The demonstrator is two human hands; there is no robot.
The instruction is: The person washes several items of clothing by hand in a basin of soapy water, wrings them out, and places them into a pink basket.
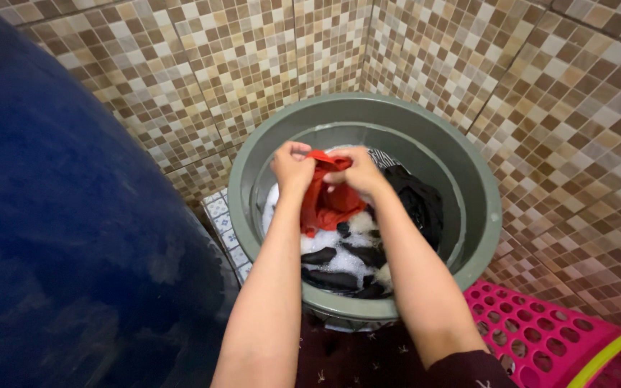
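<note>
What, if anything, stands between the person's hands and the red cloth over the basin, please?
Nothing visible does: the left hand and right hand both grip the red wet cloth directly, holding it above the soapy water in the round grey-green plastic basin.

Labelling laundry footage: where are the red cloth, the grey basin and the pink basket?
red cloth [330, 201], head view, on its hanging folds.
grey basin [484, 215], head view, on its right rim.
pink basket [540, 338], head view, on its perforated wall.
</note>
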